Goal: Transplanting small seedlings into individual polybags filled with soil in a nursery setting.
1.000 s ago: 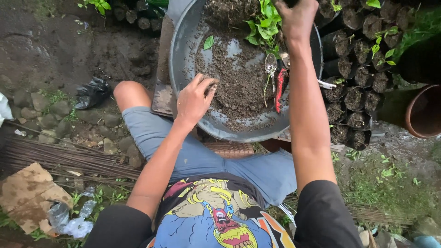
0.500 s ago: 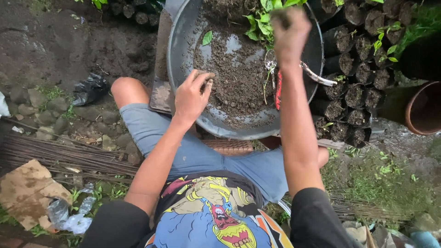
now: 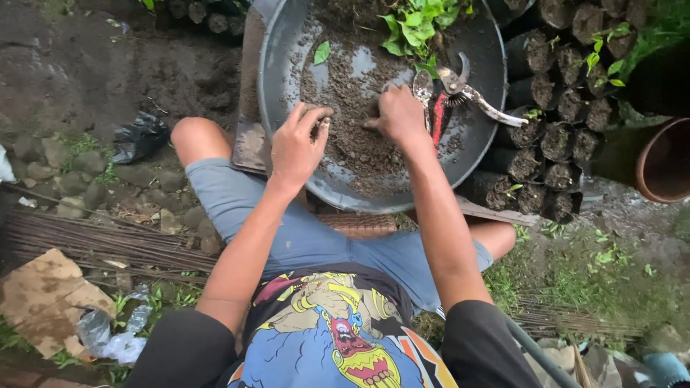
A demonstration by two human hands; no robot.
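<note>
A: What's the biggest thing in front of the person?

B: A wide grey metal basin (image 3: pixel 287 108) resting at the knees. A layer of loose dark soil (image 3: pixel 352 100) is spread over its middle and near side, with bare metal showing at the rim.

A: And beside it?

B: To the right, rows of black nursery bags (image 3: pixel 557 108), all packed with soil, a few with small green shoots. So a good many bags look filled already. Whether more empty ones wait somewhere, I cannot tell.

A: Anything else in the basin?

B: A bunch of green seedlings (image 3: pixel 417 25) lying at the far side, not yet in bags as far as I can see, and a pair of red-handled pruning shears (image 3: pixel 449 90) lying on the soil just right of the hands.

A: The hands?

B: The left hand (image 3: pixel 296 147) lies at the near-left rim, fingers (image 3: pixel 316 118) loosely curled with tips in the soil, gripping nothing I can see. The right hand (image 3: pixel 399 115) is pressed into the soil in the middle, fingers bent down and partly buried; if they hold a clump, it is hidden.

A: So how far along?

B: My judgement: partway. Soil and seedlings remain in the basin.
</note>
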